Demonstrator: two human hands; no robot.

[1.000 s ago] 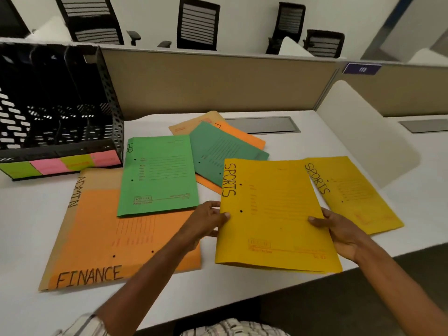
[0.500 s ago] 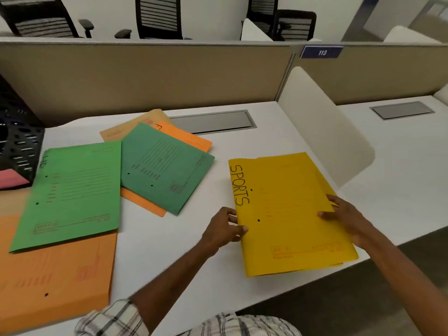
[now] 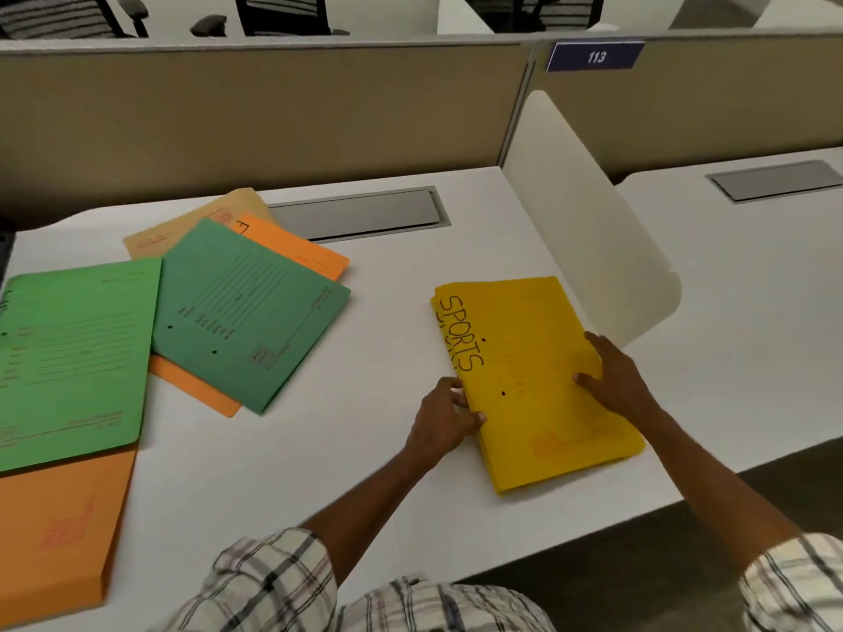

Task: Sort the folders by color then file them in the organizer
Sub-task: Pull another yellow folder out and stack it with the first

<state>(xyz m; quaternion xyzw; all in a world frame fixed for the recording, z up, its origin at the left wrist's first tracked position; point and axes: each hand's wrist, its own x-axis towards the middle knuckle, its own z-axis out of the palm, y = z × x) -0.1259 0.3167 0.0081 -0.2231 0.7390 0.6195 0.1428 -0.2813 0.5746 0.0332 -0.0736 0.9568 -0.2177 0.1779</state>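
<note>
Two yellow folders [image 3: 529, 358] marked SPORTS lie stacked on the white desk [image 3: 365, 449], nearly square with each other. My left hand [image 3: 444, 419] grips the stack's left edge, thumb on top. My right hand [image 3: 613, 380] rests flat on the stack's right side. A light green folder [image 3: 68, 358] and a darker green folder [image 3: 246, 307] lie at the left. Under them are an orange folder [image 3: 292, 246] and a large orange folder [image 3: 59, 526] at the near left corner. The organizer is out of view.
A white curved divider [image 3: 588, 221] stands right behind the yellow stack. A beige partition wall [image 3: 273, 120] runs along the back. A grey cable hatch [image 3: 360, 214] is set into the desk. The desk's front edge runs just below the stack.
The yellow folder I held has moved right and been laid on top of the second yellow folder. My view has swung right, so the black organizer has left the frame.
</note>
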